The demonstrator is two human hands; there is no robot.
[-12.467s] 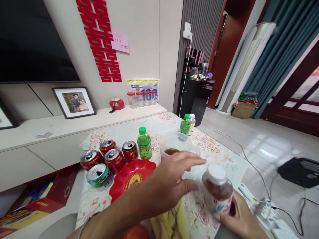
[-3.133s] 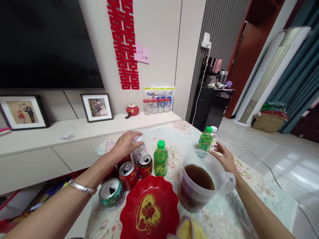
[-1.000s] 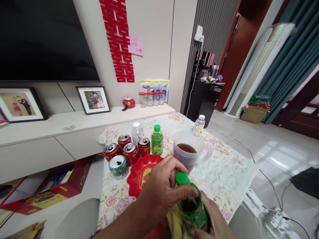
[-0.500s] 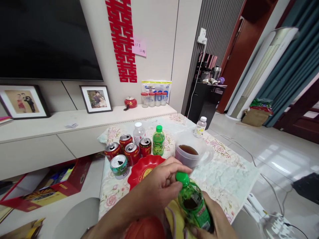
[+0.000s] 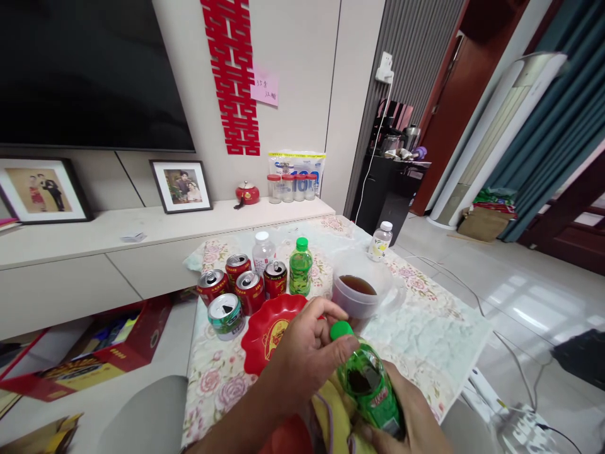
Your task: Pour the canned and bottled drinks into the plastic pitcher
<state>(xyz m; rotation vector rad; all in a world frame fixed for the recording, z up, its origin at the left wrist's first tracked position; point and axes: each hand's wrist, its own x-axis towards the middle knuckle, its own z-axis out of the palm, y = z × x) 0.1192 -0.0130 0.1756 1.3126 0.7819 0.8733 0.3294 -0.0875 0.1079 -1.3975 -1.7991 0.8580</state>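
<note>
A green drink bottle (image 5: 371, 384) with dark liquid inside leans to the left in front of me. My right hand (image 5: 411, 410) is wrapped round its body from the right. My left hand (image 5: 314, 343) has its thumb and curled fingers at the green bottle cap (image 5: 341, 330), with the index finger reaching out just above it. Under the bottle lies a yellow cloth (image 5: 331, 413), partly hidden. A red scalloped plate (image 5: 258, 334) sits just left of my left hand. Beyond the cap stands a translucent plastic jug (image 5: 352, 302) with brown liquid in it.
Several red cans (image 5: 249, 291), a green can (image 5: 225, 317), a clear bottle (image 5: 263, 252) and another green bottle (image 5: 300, 268) stand at the left on the flowered tablecloth (image 5: 222, 391). A white-capped bottle (image 5: 380, 241) is near the far right edge. Cables (image 5: 515, 359) run along the floor.
My left hand's fingers have shifted slightly left at the cap, and its thumb now lies across the cap's lower side. The bottle leans a little further left.
</note>
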